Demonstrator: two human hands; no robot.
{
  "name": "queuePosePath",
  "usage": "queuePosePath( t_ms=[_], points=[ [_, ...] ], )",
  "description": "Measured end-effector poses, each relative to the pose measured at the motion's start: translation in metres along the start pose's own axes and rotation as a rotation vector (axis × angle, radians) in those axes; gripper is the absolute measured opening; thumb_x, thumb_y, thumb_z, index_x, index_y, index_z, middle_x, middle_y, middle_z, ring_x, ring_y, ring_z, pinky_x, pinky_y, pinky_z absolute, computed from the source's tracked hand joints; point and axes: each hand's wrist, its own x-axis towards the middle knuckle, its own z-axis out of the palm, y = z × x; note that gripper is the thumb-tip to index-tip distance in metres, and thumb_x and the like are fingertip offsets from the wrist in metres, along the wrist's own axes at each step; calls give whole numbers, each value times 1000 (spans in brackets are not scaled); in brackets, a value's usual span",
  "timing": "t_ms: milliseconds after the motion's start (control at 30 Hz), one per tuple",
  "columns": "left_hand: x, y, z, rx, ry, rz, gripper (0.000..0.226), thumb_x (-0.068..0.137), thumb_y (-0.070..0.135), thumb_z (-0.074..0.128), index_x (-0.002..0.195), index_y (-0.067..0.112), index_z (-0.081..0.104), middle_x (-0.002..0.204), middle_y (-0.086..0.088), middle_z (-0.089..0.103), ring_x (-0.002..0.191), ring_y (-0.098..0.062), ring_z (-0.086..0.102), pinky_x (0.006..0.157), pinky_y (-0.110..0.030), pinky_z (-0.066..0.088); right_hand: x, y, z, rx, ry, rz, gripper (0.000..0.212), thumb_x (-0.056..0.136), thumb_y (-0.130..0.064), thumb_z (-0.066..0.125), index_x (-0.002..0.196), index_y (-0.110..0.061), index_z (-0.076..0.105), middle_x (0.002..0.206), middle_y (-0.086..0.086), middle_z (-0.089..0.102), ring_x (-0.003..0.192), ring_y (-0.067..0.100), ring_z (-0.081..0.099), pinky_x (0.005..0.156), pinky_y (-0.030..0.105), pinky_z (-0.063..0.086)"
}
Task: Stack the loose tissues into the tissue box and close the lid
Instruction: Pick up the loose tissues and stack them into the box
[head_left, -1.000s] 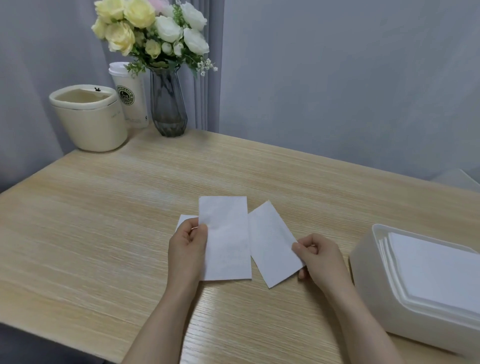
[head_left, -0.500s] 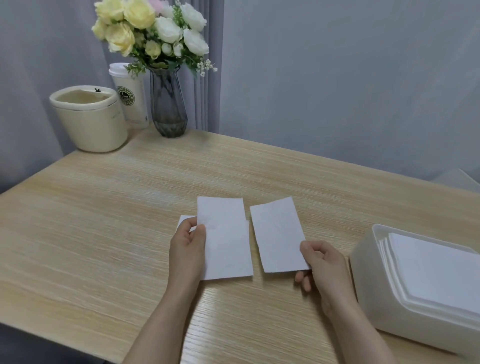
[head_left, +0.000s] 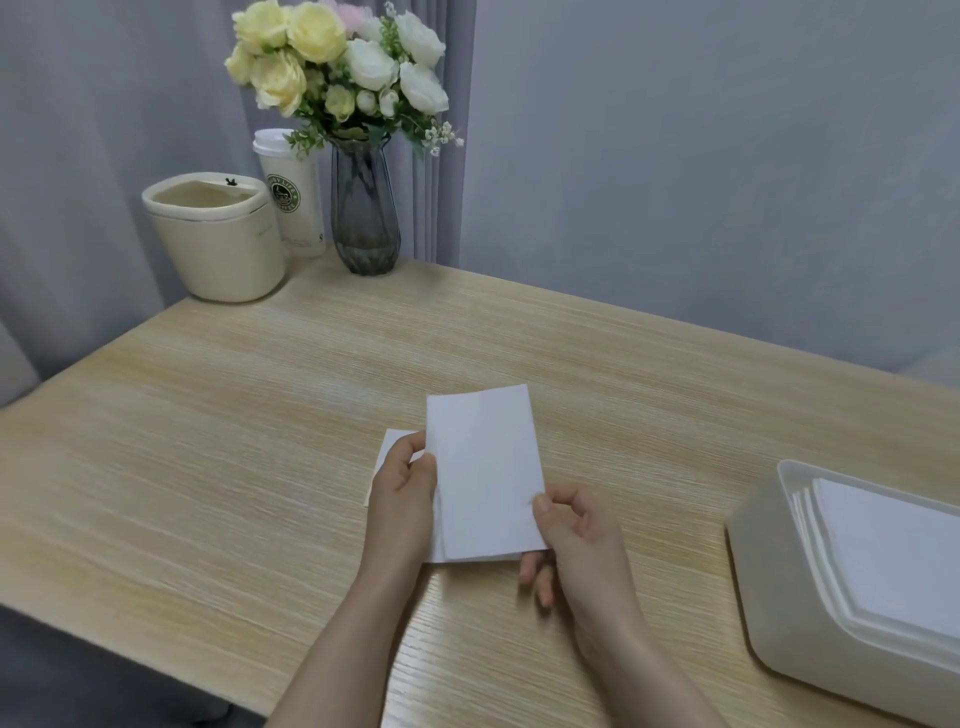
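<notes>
A small stack of white folded tissues (head_left: 485, 473) is held just above the middle of the wooden table (head_left: 208, 441). My left hand (head_left: 402, 501) pinches the stack's left edge with thumb on top. My right hand (head_left: 574, 540) pinches its lower right edge, fingers curled underneath. Another tissue (head_left: 390, 447) lies flat on the table, its corner peeking out behind my left hand. The white tissue box (head_left: 779, 597) stands open at the right edge, with white tissues (head_left: 893, 551) stacked inside. No lid is in view.
At the far left corner stand a cream round bin (head_left: 221, 241), a white paper cup (head_left: 292, 192) and a grey glass vase (head_left: 363, 208) with yellow and white flowers. Grey curtain and wall lie behind the table.
My right hand has carried its tissue leftward and laid it on top of the tissue in my left hand, so the two separate sheets now form one stack.
</notes>
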Motion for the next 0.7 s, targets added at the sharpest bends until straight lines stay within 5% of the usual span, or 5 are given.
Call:
queuePosePath(
  t_ms=[200,467,700],
  points=[
    [-3,5,0,-105,-42,-46,21,98,7,47,111,13,62,77,-2,70,67,-16,62,58,-26,45,-2,-1,8,24,-4,13,9,100,-12,48,101,-3,51,51,14,56,26,15,39,32,19,25],
    [-5,8,0,-102,-48,-11,22,98,7,46,112,9,63,71,16,69,64,-4,63,61,-28,45,-3,0,10,32,-8,14,9,99,-11,50,102,-3,51,59,18,57,28,14,45,30,19,28],
    [-6,5,1,-108,-40,4,22,102,28,48,102,12,63,81,7,70,70,-6,65,59,-20,48,-3,2,10,34,-8,13,9,98,-12,52,102,-4,52,57,13,59,30,15,46,30,19,29]
  ],
)
